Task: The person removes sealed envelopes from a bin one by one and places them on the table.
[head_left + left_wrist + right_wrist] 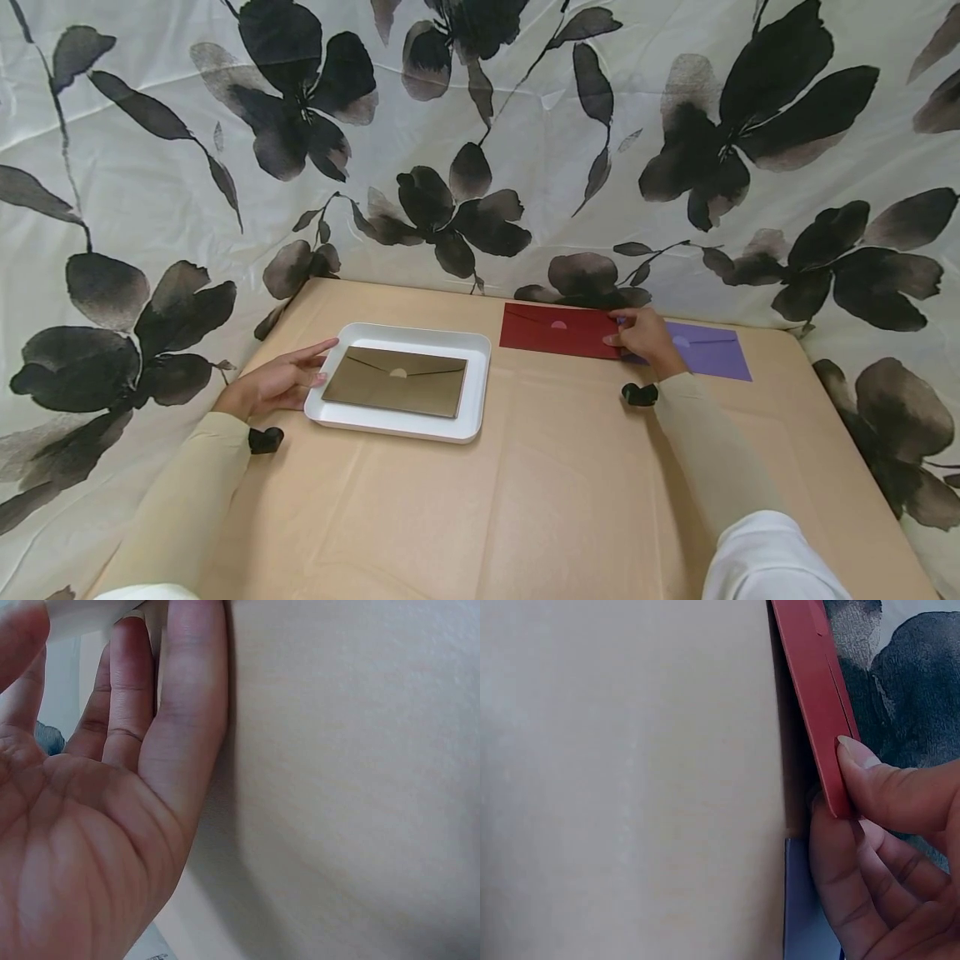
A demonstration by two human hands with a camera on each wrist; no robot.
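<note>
A gold envelope (pixel 397 387) lies flap side up in a shallow white tray (pixel 405 429) on the table. At the tray's left side is my left hand (pixel 281 383), its fairly straight fingers (pixel 191 667) touching the rim. To the right, my right hand (pixel 647 337) pinches the right end of a red envelope (pixel 555 329) between thumb and fingers. In the right wrist view, that end of the red envelope (pixel 817 712) is slightly raised off the table. A purple envelope (pixel 712 350) lies just right of it, partly hidden behind my right hand.
The tan tabletop (pixel 480 517) stretches in front of the tray and envelopes. A white cloth (pixel 562 167) with dark flowers hangs behind the table and shows along both its sides. A small black object (pixel 639 394) sits at my right wrist.
</note>
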